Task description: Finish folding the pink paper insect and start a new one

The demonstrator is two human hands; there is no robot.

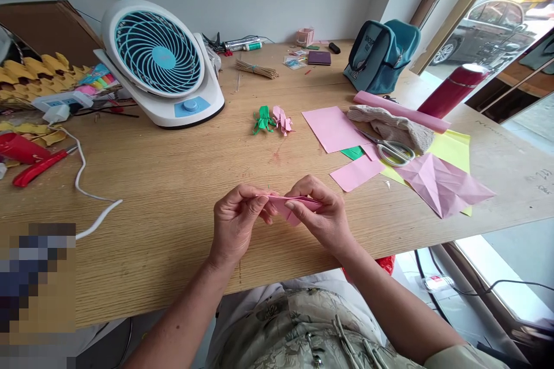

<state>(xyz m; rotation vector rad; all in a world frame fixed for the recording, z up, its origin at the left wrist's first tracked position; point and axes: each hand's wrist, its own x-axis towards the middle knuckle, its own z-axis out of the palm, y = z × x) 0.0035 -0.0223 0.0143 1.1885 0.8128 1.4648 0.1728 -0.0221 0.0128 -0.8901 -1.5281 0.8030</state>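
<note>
Both of my hands hold one folded pink paper [293, 217] just above the near part of the table. My left hand [237, 216] pinches its left end between thumb and fingers. On the other end, my right hand [322, 213] has its thumb pressed on the paper's front with the fingers behind. The paper is folded into layers, and its far side is partly hidden by my fingers. Beyond my hands stand two small origami figures, a green one [263, 120] and a pink one [283, 121], close side by side.
Right of my hands lie pink sheets [333, 128], a creased pink paper [445, 187], scissors [395, 153], a glove [392, 124] and a red bottle [453, 92]. A fan [162, 60] stands at the back left, a blue bag [374, 55] at the back right. A red-handled tool [41, 168] lies left.
</note>
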